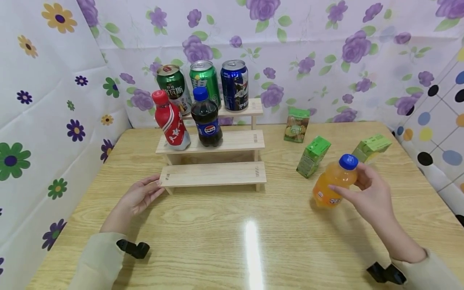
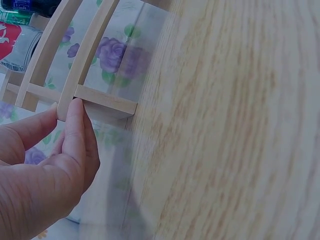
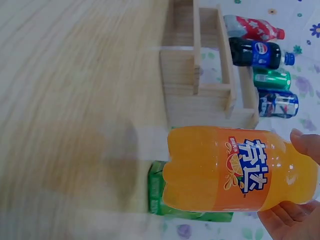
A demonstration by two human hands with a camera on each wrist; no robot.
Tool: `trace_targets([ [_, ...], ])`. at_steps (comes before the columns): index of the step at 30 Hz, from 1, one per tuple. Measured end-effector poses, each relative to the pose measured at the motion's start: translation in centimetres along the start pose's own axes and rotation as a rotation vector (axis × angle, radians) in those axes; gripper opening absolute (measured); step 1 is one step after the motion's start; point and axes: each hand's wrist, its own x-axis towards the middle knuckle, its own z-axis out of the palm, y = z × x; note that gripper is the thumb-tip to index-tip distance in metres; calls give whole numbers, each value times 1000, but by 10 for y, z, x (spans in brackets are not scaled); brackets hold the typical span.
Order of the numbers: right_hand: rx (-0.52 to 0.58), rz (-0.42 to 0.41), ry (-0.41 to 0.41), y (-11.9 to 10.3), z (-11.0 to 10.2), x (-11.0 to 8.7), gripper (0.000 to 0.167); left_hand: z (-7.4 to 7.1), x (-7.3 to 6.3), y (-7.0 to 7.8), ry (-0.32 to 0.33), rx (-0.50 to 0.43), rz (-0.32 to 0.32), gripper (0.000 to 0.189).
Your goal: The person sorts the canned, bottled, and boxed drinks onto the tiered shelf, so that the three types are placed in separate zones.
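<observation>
A person's right hand (image 1: pixel 375 201) holds an orange Fanta bottle (image 3: pixel 215 170) by its upper part, below the blue cap (image 1: pixel 349 161), thumb on one side and fingers on the other. The bottle is on the right of the counter (image 1: pixel 203 229), tilted, close to the green cartons; its base seems to be off the surface. The left hand (image 1: pixel 142 196) pinches the left end of the lowest step of a three-step wooden rack (image 1: pixel 214 174), a narrow grip.

To handle this well, the right grip should be firm but not squeezing, since a full plastic bottle held high can swing at the base. Bringing it upright before it touches down would help, as would a path that misses the nearest juice carton (image 1: pixel 313 157). The left grip should only steady the light rack; a tug could topple the drinks.

The Fanta label reads 芬达, the Chinese brand name, in white on blue with an orange slice. On the middle step stand a red-capped bottle (image 1: pixel 172 125) with white figures and a Pepsi bottle (image 1: pixel 206 121) with its round logo. The top step bears a dark green can (image 1: pixel 175 88) reading 格瓦斯, kvass; a brighter green can (image 1: pixel 204 80), its characters uncertain; and a blue Pepsi can (image 1: pixel 235 84), "PEP" legible. The cartons' print is too small to read.
</observation>
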Motion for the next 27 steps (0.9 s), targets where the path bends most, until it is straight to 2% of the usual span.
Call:
trace_targets([
  [14,36,-40,-5,-45,11,19,61,1,0,1,6,23,-10,58],
  [20,112,-138,53,-65,18,33,59,2,0,2,-3,14,-5,53],
  [24,154,-154,85,-78,25,41,60,2,0,1,7,19,-5,51],
  [27,194,-144,74,-88,30,47,58,1,0,1,10,22,-4,53],
])
